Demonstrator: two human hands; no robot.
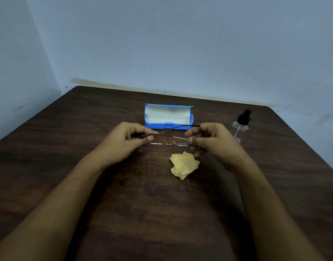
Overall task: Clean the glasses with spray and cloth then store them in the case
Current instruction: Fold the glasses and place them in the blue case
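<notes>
Glasses (169, 137), thin copper temples crossed over the clear lenses, are held just above the dark wooden table (86, 119), pinched at one end by the left hand (128, 140) and at the other by the right hand (209, 141). A crumpled yellow cloth (184, 164) lies just in front of them. Behind them sits the open blue case (168, 116), with the clear spray bottle (241, 124) to its right.

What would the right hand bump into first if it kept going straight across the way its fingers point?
Probably the left hand. The right hand points leftward across the table, both gripping the folded glasses. The two hands look level, though depth is hard to judge from this one view.
</notes>
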